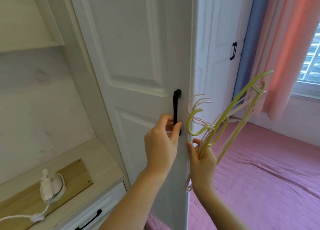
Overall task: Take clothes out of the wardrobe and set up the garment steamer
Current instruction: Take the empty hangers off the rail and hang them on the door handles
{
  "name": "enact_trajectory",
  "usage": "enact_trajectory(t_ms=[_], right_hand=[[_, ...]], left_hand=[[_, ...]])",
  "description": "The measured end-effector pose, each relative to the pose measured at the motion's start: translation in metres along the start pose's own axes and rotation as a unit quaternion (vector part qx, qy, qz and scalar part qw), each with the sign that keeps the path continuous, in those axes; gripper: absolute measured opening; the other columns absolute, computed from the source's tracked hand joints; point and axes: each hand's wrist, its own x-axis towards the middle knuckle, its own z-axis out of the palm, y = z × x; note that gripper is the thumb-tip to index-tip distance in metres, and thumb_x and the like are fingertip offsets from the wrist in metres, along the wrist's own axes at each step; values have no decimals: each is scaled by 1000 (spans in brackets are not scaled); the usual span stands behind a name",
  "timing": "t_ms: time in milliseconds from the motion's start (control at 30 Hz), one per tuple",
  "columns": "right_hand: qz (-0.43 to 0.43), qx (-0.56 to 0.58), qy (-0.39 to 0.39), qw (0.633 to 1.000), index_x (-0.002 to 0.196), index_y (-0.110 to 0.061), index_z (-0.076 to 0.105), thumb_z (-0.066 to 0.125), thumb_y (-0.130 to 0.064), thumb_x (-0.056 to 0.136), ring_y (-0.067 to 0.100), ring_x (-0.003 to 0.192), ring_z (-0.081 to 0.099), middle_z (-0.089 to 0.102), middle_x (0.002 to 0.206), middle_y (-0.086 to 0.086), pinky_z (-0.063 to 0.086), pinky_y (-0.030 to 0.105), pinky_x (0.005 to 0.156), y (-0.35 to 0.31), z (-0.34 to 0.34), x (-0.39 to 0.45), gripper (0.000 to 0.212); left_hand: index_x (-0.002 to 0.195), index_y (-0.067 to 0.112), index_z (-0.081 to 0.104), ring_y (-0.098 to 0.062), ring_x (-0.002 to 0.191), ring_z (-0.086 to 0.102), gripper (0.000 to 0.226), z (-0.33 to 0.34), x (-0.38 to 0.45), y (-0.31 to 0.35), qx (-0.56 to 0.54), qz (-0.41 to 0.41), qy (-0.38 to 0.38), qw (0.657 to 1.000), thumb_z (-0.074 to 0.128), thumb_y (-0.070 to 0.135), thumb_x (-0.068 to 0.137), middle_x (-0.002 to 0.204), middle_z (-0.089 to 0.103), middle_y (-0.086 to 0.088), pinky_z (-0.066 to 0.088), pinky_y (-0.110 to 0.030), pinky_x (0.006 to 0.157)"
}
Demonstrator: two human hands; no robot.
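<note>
Your left hand (161, 139) is curled round the lower end of the black handle (176, 108) on the wardrobe door (135, 56), fingers behind the bar and thumb over the front. Your right hand (202, 162) grips a bunch of empty hangers (223, 125), one yellow-green and several pale pink, fanned out just beside the door's edge, with the hooks pointing back toward the door.

The door looks shut or nearly so, and no clothes show yet; they are presumably behind it. No steamer can be made out with certainty; a white plug and cord (50, 186) sit on the side shelf (72, 160) at the left.

The step in hand is most likely opening the door. Pull straight out on the handle with an even draw and let the door swing on its hinges; don't twist the bar. Which side the hinges are on can't be told from here, so feel for the way it gives.

Mind the hangers. The hooks sit close to the door edge and could snag on it or on the frame as the door moves. Shift your right hand away toward the bed (259, 177) first, or lay the bunch down there, so both hands are free for the clothes.
</note>
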Motion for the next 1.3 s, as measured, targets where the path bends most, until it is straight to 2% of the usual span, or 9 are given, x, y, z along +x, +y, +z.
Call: enact_trajectory(t_ms=[233, 500, 633, 733, 933, 1000, 1133, 1200, 1300], right_hand=[[14, -2, 14, 1000, 106, -21, 66, 60, -26, 92, 20, 55, 43, 56, 83, 28, 39, 21, 49, 27, 8, 66, 16], [24, 16, 12, 1000, 112, -29, 65, 55, -29, 95, 4, 47, 35, 44, 53, -14, 32, 25, 48, 61, 33, 144, 20], [27, 26, 15, 999, 92, -16, 65, 48, -33, 98, 7, 49, 35, 43, 58, -7, 34, 25, 50, 67, 50, 176, 24], [24, 41, 7, 999, 98, -24, 67, 46, -35, 99, 10, 52, 40, 46, 63, 4, 39, 21, 50, 68, 61, 192, 24], [8, 25, -15, 1000, 76, -25, 57, 43, -38, 99, -3, 88, 62, 63, 105, -5, 55, 33, 78, 82, 90, 227, 30], [24, 41, -25, 999, 90, -30, 61, 44, -40, 99, 4, 98, 62, 66, 105, -10, 55, 33, 80, 81, 102, 235, 22], [30, 38, -51, 998, 98, -36, 62, 41, -46, 98, 7, 77, 62, 67, 87, -12, 51, 29, 70, 80, 130, 242, 23], [-2, -3, -56, 998, 90, -38, 57, 38, -44, 99, 8, 57, 44, 47, 63, -8, 38, 27, 56, 81, 145, 242, 22], [-19, -13, -56, 998, 85, -26, 55, 38, -37, 100, 6, 52, 35, 38, 60, -7, 31, 21, 51, 87, 162, 240, 25]], left_hand=[[93, 21, 58, -14, 76, 64, 19, 65, 36, -15, -9, 8, -8, 1000, 59, 40, 89, 83, 67, 5, 55, -37, 65], [89, 24, 63, -11, 81, 62, 7, 118, 88, -29, 29, -43, -23, 998, 67, 28, 85, 84, 68, 9, 53, -32, 70], [101, 24, 66, -10, 91, 63, 16, 142, 112, -51, -1, -62, -44, 997, 61, 15, 88, 94, 69, 7, 54, -34, 82], [104, 22, 66, -11, 99, 61, 19, 151, 131, -63, -18, -80, -61, 995, 56, 13, 91, 98, 69, 7, 52, -30, 87], [105, 24, 67, -5, 101, 54, 26, 147, 154, -88, 52, -67, -85, 993, 52, 9, 90, 104, 65, 6, 41, -11, 86], [109, 18, 67, -12, 107, 52, 32, 135, 159, -99, 115, -3, -57, 992, 53, 3, 84, 107, 63, 1, 44, -24, 95], [114, 6, 64, -33, 130, 43, 42, 102, 179, -137, 305, 158, 16, 939, 45, -2, 77, 125, 59, -10, 32, -52, 108], [125, 6, 58, -33, 140, 31, 48, 86, 189, -156, 398, 186, 7, 898, 49, -2, 78, 142, 49, -10, 21, -55, 114], [139, 11, 48, -30, 145, 21, 57, 72, 198, -178, 485, 225, -7, 845, 50, 5, 83, 154, 33, -7, 16, -55, 115]])
